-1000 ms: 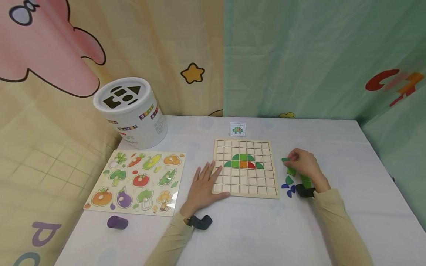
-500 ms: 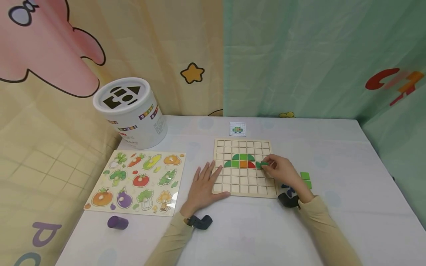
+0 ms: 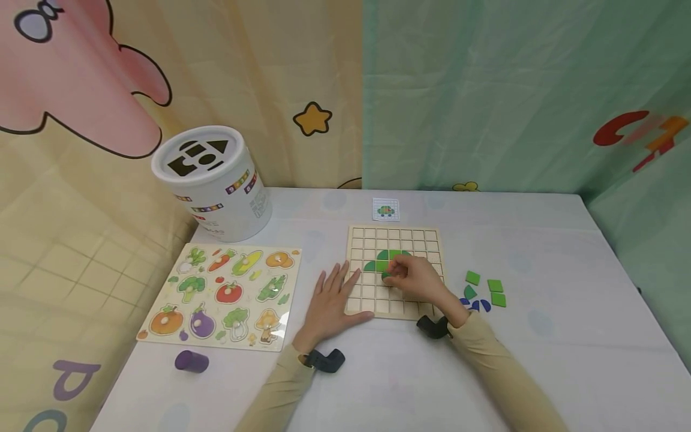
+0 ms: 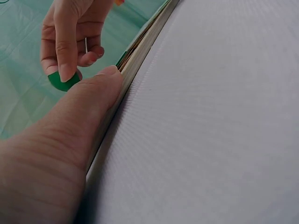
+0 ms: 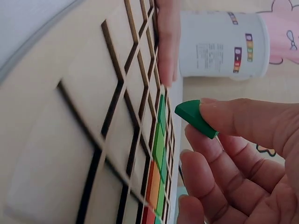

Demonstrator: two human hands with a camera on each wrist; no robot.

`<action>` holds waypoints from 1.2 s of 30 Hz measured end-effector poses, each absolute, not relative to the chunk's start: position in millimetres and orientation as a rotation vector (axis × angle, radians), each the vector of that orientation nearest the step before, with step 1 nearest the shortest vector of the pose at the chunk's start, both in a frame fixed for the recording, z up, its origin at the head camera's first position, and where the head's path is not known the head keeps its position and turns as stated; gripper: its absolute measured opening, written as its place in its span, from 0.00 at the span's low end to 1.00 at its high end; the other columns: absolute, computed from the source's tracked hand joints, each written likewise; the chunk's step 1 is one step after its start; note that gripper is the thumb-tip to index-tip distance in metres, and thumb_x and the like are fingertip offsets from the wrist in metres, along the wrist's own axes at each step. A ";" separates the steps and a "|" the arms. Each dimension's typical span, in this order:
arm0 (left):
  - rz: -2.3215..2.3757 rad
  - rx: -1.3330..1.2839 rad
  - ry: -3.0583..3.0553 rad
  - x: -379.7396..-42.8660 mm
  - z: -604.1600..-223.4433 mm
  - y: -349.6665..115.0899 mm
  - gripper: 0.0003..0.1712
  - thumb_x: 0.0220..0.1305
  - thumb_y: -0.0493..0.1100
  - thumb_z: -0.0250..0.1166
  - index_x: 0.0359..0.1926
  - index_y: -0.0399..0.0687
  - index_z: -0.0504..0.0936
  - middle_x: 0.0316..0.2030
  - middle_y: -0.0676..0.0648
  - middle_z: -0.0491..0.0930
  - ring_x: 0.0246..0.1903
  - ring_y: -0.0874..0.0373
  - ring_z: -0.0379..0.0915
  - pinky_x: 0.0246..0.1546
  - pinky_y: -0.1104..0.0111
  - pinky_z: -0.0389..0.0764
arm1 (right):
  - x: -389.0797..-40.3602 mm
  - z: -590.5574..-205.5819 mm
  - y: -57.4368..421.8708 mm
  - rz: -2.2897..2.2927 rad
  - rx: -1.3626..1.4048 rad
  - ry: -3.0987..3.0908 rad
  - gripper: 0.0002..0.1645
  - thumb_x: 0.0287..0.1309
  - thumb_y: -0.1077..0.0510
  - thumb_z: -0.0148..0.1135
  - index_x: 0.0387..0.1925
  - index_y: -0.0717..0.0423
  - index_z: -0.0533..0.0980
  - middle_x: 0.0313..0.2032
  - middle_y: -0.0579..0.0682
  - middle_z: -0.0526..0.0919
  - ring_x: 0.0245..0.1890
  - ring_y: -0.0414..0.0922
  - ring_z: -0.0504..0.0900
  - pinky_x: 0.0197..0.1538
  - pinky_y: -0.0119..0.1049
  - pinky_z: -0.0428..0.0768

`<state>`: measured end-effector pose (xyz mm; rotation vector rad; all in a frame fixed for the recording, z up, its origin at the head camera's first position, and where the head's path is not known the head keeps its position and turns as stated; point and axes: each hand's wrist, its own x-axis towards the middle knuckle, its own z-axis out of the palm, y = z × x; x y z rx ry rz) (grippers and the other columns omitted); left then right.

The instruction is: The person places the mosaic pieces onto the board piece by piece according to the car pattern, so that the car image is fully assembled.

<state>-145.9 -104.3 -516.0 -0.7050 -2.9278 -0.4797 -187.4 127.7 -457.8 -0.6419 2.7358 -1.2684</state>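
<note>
My right hand (image 3: 420, 279) hovers over the middle of the wooden grid board (image 3: 372, 294). Between thumb and fingertip it pinches a dark green quarter-circle tile (image 5: 194, 115), which is lifted off the board. On the grid lie a dark green rounded tile (image 3: 370, 266) and light green square tiles (image 3: 395, 254); the right hand covers part of this row in the head view. An orange tile (image 5: 154, 179) and a red one show in the right wrist view. My left hand (image 3: 326, 309) rests with spread fingers at the board's left side, its thumb along the front edge.
Right of the board lie several green square tiles (image 3: 497, 285), a dark green tile (image 3: 469, 292) and blue rounded tiles (image 3: 484, 306). A car picture card (image 3: 385, 210) lies behind the board. Leftward are a vegetable puzzle (image 3: 216, 327), a white bucket (image 3: 232, 210) and a purple cylinder (image 3: 191, 361).
My right hand has picked up a dark green tile from the loose pieces and carried it left, past the board's right side to its middle. The left hand has stayed put.
</note>
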 end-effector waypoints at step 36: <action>-0.489 -0.711 -2.909 -146.5 -517.9 -105.0 0.55 0.53 0.78 0.51 0.74 0.53 0.54 0.73 0.44 0.45 0.71 0.48 0.36 0.68 0.52 0.35 | -196.2 -461.5 86.1 -0.905 -0.411 2.947 0.11 0.47 0.50 0.73 0.18 0.45 0.80 0.19 0.37 0.78 0.19 0.36 0.73 0.20 0.33 0.70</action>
